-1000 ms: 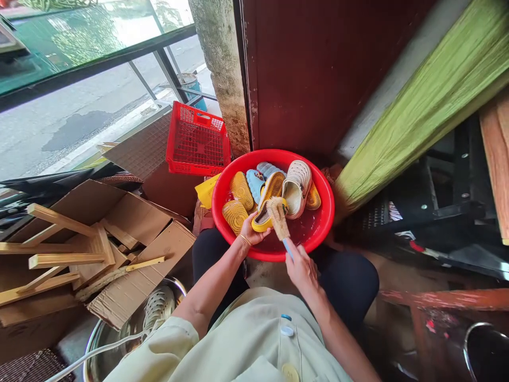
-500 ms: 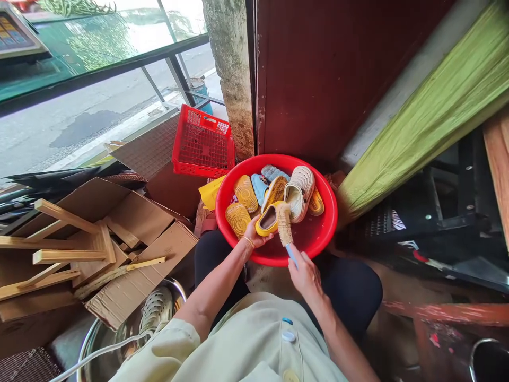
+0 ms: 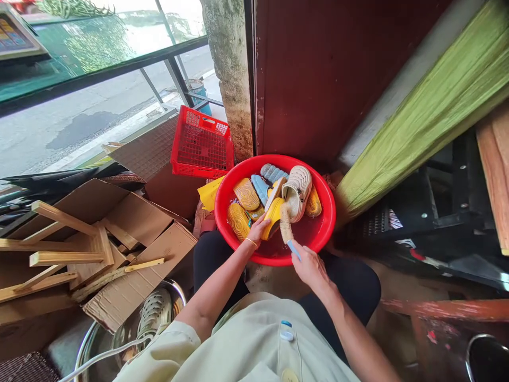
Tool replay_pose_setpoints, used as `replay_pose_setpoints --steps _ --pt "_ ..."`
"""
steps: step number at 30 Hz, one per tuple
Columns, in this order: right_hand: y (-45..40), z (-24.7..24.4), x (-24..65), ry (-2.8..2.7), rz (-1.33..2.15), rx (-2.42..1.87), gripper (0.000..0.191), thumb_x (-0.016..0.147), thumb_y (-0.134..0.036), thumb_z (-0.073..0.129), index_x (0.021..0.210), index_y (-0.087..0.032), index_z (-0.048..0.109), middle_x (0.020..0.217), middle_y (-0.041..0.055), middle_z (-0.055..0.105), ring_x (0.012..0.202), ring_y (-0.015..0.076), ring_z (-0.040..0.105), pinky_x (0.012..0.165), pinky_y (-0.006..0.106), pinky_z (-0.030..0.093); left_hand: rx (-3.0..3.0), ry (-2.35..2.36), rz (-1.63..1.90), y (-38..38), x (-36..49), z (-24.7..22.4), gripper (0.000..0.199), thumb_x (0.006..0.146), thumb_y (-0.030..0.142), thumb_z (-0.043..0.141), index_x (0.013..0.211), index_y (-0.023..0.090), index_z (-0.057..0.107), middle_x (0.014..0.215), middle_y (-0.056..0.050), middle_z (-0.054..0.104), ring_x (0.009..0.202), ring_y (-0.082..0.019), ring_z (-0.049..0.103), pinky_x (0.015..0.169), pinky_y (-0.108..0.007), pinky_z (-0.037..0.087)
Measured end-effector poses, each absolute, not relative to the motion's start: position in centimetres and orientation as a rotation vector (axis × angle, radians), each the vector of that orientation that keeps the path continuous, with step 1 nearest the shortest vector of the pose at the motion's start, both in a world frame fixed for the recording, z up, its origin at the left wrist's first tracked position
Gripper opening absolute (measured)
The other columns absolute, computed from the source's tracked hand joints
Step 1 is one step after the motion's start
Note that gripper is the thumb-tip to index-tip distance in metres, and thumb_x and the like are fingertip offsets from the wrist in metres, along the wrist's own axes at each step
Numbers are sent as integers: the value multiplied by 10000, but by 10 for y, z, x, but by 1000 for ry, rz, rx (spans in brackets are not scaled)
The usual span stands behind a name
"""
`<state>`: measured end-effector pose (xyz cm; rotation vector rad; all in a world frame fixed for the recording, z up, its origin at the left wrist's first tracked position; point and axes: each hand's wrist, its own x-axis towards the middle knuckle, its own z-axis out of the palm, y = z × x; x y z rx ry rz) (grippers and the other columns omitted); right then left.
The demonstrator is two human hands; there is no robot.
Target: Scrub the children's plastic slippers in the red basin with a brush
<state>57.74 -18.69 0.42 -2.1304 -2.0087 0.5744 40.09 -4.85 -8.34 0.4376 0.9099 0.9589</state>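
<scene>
My left hand is closed on a yellow clog, which is tipped on its side over the front of a red basin. In my right hand is the blue handle of a scrub brush; its pale bristly head is beside the clog's right side. Behind them in the basin lie a beige clog, a light blue clog and several yellow ones, some with soles up. Dark liquid shows at the basin's right. My left fingertips are partly hidden by the clog.
A red plastic crate stands behind the basin at the left. Cardboard boxes with a wooden stool fill the left side. A metal bowl holds another clog. Green cloth hangs at the right.
My left hand has turned the yellow clog so its opening no longer faces up and its outer side shows. The brush has shifted slightly down beside it.
</scene>
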Motion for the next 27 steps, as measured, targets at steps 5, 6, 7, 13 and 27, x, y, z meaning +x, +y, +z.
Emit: replay_pose_setpoints --steps 5,6,7,13,27 --pt "-242 12 567 -2179 407 -2199 532 1007 -279 508 1533 -336 558 990 61 712 707 171 706 594 241 471 526 1015 998 -45 406 -88 441 811 310 819 1230 183 765 1245 -73 770 1264 -284 658 1124 -382 502" --pt "-242 13 568 -2202 391 -2214 535 1011 -274 500 1541 -336 547 996 63 705 679 164 697 582 244 460 563 1037 1013 -45 407 -88 368 827 310 808 1169 175 788 1251 -72 769 1306 -288 632 1150 -377 479" --pt "-238 14 569 -2215 375 -2236 537 1014 -262 492 1545 -328 541 1002 71 699 665 163 692 580 250 455 600 1049 1028 -45 408 -88 311 841 305 797 1122 171 801 1251 -69 769 1338 -289 609 1167 -371 462" --pt "-154 23 580 -2059 378 -2341 486 1011 -213 469 1480 -236 595 1003 158 705 797 248 713 719 324 514 621 1057 1034 -48 411 -92 287 849 283 784 1110 164 792 1146 -68 794 1262 -289 658 1120 -388 507" --pt "-266 13 562 -2028 667 -2056 487 986 -248 491 1439 -321 654 995 54 760 848 195 733 744 255 556 285 941 955 -45 403 -86 483 944 506 689 1224 113 711 1014 -120 800 921 -241 760 862 -353 623"
